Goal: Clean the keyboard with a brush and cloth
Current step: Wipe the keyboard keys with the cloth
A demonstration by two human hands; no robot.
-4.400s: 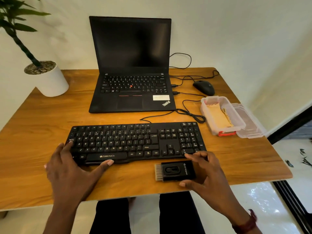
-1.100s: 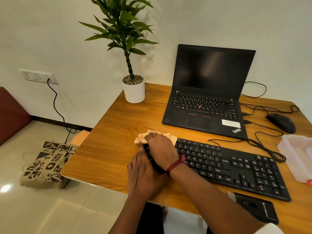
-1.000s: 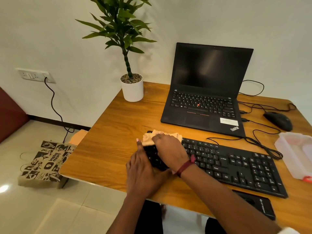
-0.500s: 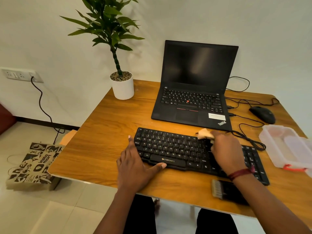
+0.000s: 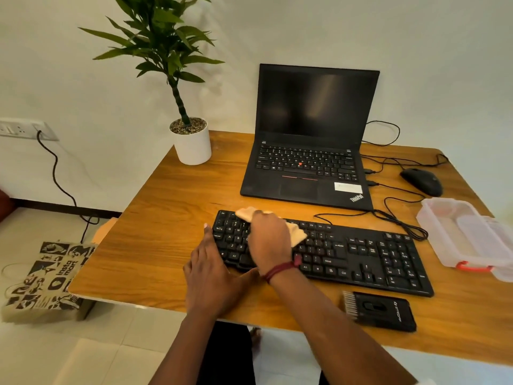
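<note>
We see the right hand (image 5: 268,241) pressing a bunched cloth (image 5: 297,234) onto the left part of the keyboard (image 5: 361,255), fingers curled over the cloth, which pokes out past the fingertips and beside the thumb. The left hand (image 5: 211,273) lies flat against the keyboard's left end, fingers straight and thumb at its front edge. The keyboard sits near the front edge of the table (image 5: 166,232). The brush (image 5: 380,312) lies apart from both hands, just in front of the keyboard's right end. A laptop (image 5: 305,165) stands at the rear edge, a plant pot (image 5: 192,144) at the rear left corner, and a mouse (image 5: 422,181) and a plastic box (image 5: 460,262) along the right edge.
</note>
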